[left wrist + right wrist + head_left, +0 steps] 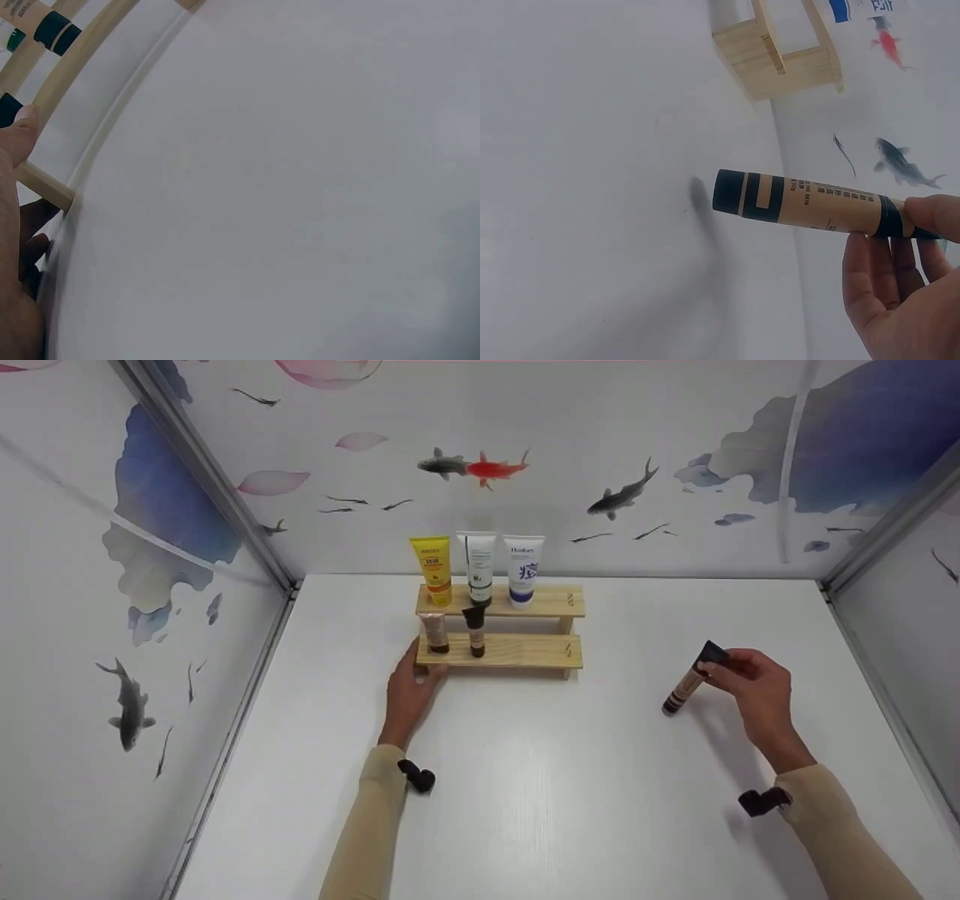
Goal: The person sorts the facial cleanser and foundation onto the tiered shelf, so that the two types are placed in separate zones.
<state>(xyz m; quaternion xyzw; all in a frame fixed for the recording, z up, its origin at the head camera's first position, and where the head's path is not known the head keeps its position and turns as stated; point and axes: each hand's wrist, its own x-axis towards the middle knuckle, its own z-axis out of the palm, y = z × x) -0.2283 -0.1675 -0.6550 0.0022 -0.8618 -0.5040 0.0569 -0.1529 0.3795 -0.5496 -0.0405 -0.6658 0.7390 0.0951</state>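
Observation:
My right hand [757, 690] pinches the dark flat end of a tan cosmetic tube [686, 690], held tilted with its dark cap pointing down and left. In the right wrist view, thumb and fingers grip that end of the tube [825, 204], and the cap is apart from any other thing. With the left hand [411, 694] I grip the left end of a two-step wooden display stand [525, 651]. The left wrist view has the thumb [24, 127] on its front edge. A small pinkish tube [435, 631] and a dark-ended tan tube [475, 631] stand on the lower step.
On the upper step stand a yellow tube [431, 570], a white tube with a dark cap [480, 566] and a white tube with a blue band [523, 570]. The white table [555, 780] is bounded by printed panels [555, 427] at the back and sides.

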